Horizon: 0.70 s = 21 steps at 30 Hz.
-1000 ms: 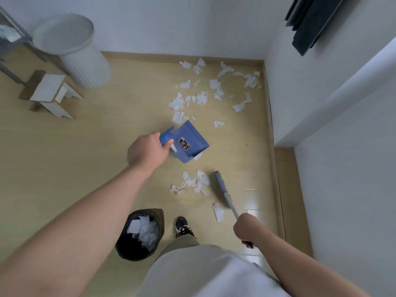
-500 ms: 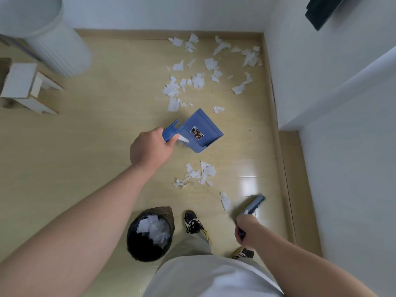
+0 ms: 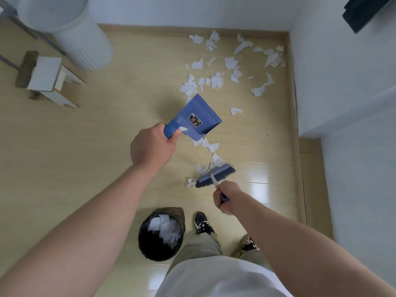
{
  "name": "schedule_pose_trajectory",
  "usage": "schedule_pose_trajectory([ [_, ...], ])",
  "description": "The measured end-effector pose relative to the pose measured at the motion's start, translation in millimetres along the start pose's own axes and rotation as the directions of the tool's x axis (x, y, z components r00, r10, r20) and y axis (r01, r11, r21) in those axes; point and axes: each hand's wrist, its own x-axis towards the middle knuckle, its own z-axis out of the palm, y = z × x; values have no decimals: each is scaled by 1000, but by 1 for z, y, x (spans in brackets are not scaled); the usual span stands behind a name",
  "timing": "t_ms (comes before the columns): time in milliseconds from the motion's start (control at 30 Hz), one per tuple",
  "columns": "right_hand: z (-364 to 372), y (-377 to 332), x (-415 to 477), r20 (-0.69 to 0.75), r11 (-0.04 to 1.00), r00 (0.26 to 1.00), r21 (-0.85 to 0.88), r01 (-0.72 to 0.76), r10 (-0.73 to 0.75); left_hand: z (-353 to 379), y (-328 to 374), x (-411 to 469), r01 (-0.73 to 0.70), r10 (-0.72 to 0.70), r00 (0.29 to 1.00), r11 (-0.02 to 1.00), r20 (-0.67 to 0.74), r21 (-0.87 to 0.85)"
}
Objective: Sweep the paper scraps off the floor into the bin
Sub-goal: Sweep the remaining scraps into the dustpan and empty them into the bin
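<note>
Head cam check: the near clump of torn white paper scraps [image 3: 211, 146] sits on the pale wood-look floor [image 3: 102, 142] right between your two tools, and the bigger scatter [image 3: 214, 80] is farther out ahead, untouched. Half a second back the blue hand brush [image 3: 215, 175] was lifted off to your right. Now its bristles are down just behind that clump, touching the nearest bits, so you look set to push them toward the blue plastic dustpan [image 3: 197, 118], which has barely moved. Your right hand [image 3: 227, 198] is fisted round the brush handle and your left hand [image 3: 153, 146] is wrapped round the pan's handle. The round black bagged bin [image 3: 142, 245], already holding scraps, waits beside your left shoe [image 3: 202, 224].
</note>
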Motion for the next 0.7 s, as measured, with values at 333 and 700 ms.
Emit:
schedule_pose_trajectory([
  [333, -3, -36, -21, -22, 982, 994, -156, 104, -109, -10, -9, 10, 66, -67, 996, 998, -56, -17],
  [700, -14, -29, -76, 109, 492, 974, -848, 196, -200, -22, 16, 24, 112, -114, 990, 993, -83, -38],
])
